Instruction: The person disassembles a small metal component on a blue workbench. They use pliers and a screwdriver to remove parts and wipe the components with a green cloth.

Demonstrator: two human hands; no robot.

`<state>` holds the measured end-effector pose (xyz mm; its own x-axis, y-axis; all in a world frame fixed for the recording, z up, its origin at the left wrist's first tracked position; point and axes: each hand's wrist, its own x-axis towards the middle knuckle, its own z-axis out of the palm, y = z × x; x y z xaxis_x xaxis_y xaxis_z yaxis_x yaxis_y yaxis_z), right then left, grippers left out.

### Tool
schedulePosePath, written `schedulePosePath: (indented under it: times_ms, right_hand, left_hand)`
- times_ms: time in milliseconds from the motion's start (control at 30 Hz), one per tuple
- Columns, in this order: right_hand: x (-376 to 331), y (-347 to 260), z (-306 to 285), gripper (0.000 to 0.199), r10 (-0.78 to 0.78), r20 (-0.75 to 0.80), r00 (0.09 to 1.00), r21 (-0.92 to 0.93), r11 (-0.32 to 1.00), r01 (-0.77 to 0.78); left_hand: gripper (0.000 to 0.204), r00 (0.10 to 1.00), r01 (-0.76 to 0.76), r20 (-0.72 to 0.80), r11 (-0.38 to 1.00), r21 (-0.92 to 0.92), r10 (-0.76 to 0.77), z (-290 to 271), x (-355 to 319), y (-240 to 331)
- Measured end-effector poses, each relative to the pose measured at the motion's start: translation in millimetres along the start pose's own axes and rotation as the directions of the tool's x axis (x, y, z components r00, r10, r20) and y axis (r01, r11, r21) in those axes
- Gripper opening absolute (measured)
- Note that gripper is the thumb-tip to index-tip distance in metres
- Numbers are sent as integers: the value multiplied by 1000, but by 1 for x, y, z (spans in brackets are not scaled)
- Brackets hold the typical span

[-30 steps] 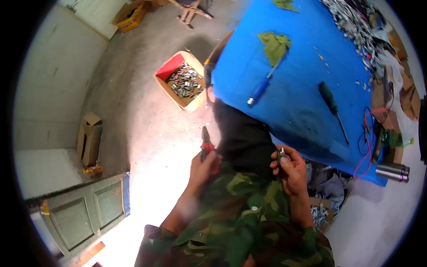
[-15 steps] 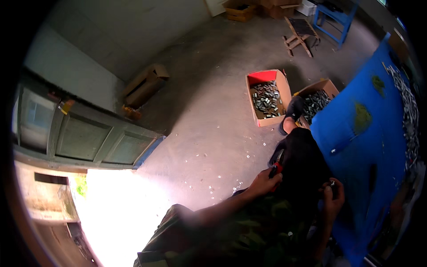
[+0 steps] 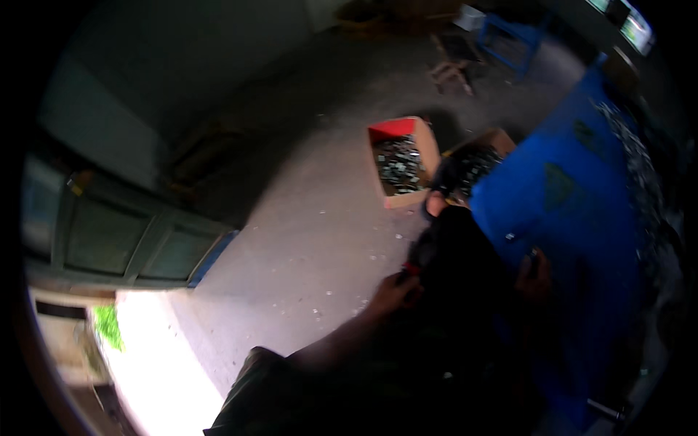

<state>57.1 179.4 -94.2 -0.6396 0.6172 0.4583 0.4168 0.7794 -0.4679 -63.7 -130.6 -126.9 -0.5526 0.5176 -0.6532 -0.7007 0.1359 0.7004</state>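
My left hand (image 3: 396, 292) is closed around a pair of red-handled pliers (image 3: 411, 269), held over my dark-trousered leg; the jaws are lost in shadow and blur. On the other side of the leg, close to the blue sheet (image 3: 574, 254), my right hand (image 3: 535, 280) pinches a small metal piece (image 3: 535, 252) at its fingertips. Another small shiny piece (image 3: 510, 237) lies on the blue sheet just beyond that hand.
Ahead, a red-lined cardboard box (image 3: 430, 151) holds many small metal pieces; a second cardboard box (image 3: 499, 140) stands beside it, by my foot. A heap of metal pieces (image 3: 632, 149) runs along the sheet's far side. Farther off are a folding stool (image 3: 454, 54) and a green door (image 3: 109, 240).
The view has shifted, so the boxes and sheet sit farther left, and the picture is darker. My right hand has moved up toward the shiny piece on the sheet. My left hand keeps the pliers.
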Motion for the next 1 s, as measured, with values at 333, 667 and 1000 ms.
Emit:
schedulePosePath:
  times_ms: [333,667,1000]
  right_hand:
    - [5,-39,-9,26,2,-144,990,66,998,8]
    - [7,-49,-11,24,-46,-230,972,102,992,71]
    - [6,-47,-12,24,-55,-246,968,135,987,90]
  left_hand:
    - [31,989,139,8,925,-354,-146,-25,14,-5]
    - [26,999,-29,-27,905,-424,19,-64,-1,13]
    - [35,934,-322,-204,938,-130,293,-40,-46,92]
